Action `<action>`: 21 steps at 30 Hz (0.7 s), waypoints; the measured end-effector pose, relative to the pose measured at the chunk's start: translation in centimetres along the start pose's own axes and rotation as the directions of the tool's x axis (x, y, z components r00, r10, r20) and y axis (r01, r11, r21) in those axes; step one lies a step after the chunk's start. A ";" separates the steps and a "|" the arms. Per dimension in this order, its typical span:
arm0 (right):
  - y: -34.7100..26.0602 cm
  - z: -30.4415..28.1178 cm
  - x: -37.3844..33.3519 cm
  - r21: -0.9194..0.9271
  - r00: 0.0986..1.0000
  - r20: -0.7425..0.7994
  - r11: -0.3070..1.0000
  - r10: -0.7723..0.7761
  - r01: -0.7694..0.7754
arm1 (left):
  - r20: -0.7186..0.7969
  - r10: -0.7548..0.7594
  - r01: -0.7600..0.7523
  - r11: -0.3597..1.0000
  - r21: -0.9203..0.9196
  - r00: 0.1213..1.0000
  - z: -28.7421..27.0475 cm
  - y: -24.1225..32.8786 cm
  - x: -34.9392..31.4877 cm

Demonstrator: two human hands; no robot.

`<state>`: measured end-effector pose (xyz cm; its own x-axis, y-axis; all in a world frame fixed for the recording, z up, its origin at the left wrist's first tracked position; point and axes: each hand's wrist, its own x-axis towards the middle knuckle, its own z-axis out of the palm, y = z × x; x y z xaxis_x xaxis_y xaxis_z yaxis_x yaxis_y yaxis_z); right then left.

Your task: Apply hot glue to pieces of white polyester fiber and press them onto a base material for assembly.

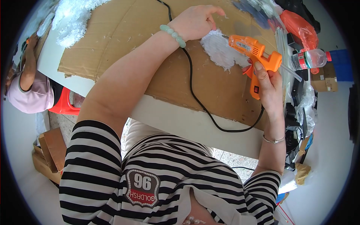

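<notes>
My right hand (269, 84) is wrapped round the handle of an orange hot glue gun (247, 47), thumb on its upper side. The gun's nozzle points left, over a white fuzzy piece of fabric (219, 50) lying on the cardboard. A clear glue stick (291, 72) sticks out of the gun's back. My left hand (197, 22), with a green bead bracelet at the wrist, hovers just beyond the fabric. Its index finger reaches out to the right, apart from the thumb, and nothing shows between them. The remaining fingers are partly hidden.
A black cord (191, 75) runs across the cardboard sheet (123, 56) under my left wrist and loops to the gun. White fluffy material (77, 20) lies far left. Clear glue sticks (280, 43), a plastic bottle (309, 59) and a red bag (300, 28) crowd the right. Another person (30, 88) sits left.
</notes>
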<state>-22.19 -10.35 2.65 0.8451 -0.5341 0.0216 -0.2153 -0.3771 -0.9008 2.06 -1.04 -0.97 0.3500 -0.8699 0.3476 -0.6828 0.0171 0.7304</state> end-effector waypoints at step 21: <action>1.2 -3.3 -0.2 0.228 0.945 -0.328 0.969 -0.014 0.093 | 0.095 0.447 -0.453 0.836 0.310 0.890 1.2 1.5 -1.3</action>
<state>-24.21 -13.17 2.99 0.6407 -0.7477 0.1749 -0.0182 -0.2425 -0.9700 -0.18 -0.49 -1.08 -0.0547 -0.8132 0.5794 -0.9281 0.2554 0.2709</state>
